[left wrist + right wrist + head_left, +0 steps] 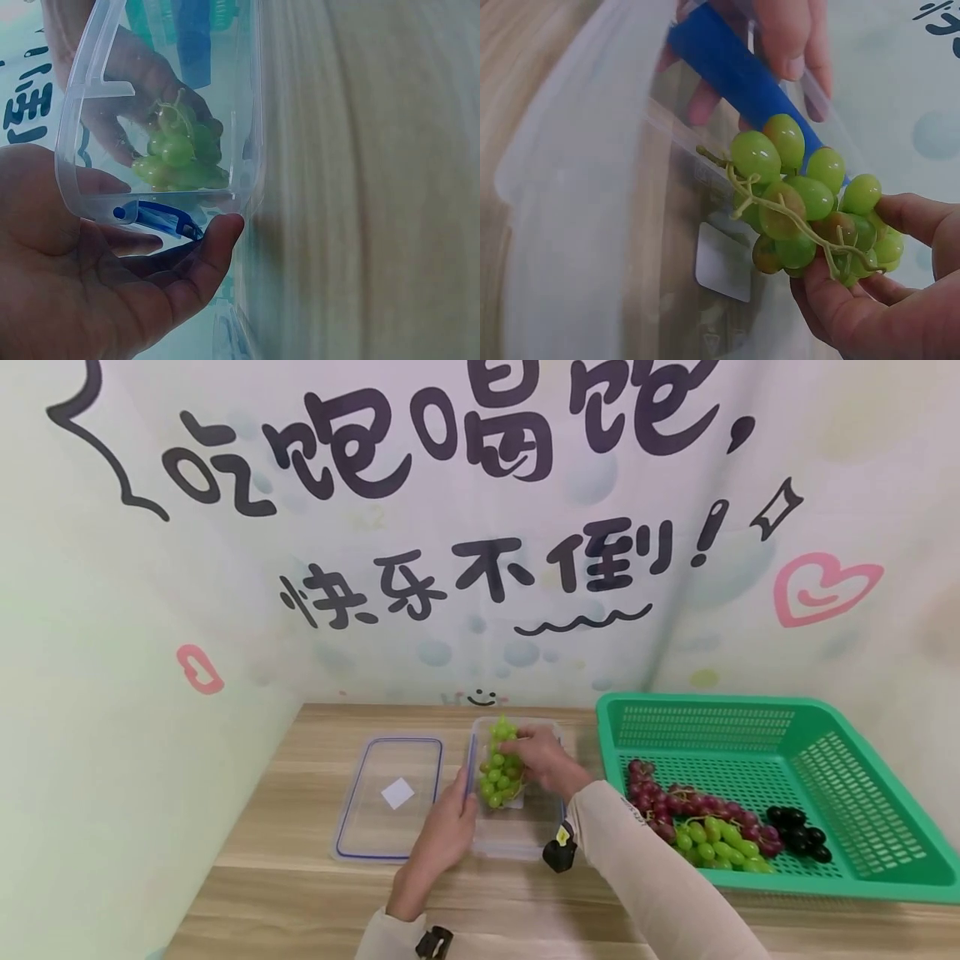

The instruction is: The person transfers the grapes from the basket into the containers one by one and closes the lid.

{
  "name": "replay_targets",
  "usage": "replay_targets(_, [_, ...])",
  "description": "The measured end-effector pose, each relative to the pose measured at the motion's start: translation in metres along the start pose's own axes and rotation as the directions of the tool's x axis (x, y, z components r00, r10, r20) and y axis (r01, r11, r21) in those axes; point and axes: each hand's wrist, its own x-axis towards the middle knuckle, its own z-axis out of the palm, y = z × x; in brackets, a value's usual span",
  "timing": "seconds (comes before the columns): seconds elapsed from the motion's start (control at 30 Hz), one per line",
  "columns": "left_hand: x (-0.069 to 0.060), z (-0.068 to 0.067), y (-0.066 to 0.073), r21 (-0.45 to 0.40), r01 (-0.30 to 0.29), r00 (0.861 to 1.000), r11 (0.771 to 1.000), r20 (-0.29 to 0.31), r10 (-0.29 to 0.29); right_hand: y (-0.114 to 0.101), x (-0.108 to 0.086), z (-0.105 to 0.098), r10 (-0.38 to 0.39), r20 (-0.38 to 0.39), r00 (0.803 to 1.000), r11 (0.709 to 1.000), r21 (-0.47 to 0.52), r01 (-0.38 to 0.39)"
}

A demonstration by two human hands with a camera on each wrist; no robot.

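Observation:
A clear plastic food container (517, 843) with blue clips stands on the table. My left hand (452, 818) holds its left side wall, the fingers around a blue clip (161, 219) in the left wrist view. Inside the container's walls my right hand (546, 758) grips a bunch of green grapes (498, 777). Seen from the right wrist, thumb and fingers pinch one end of the grapes (787, 206), and a thin stem runs along the bunch. A white square label (724, 262) shows on the container's bottom.
A clear lid (375, 835) with a blue seal and white label lies left of the container. On the right stands a green basket (870, 777) with red grapes (682, 797), green grapes (720, 843) and black grapes (798, 835). A printed cloth (480, 652) hangs behind the table.

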Motion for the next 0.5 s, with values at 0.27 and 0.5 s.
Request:
replay_targets(0.27, [-0.0002,-0.0001,0.0012,0.001,-0.004,1.000,1.000,0.014,0.004,0.0046,0.0018,0.0039,-0.007,0.015,1.000,0.999,0.034,0.006])
replay_targets(0.5, [0.0000,-0.0013,0.0003,-0.002,-0.013,1.000,1.000,0.017,0.013,0.0054,0.0043,0.0045,-0.024,0.052,0.998,0.998,0.057,0.021])
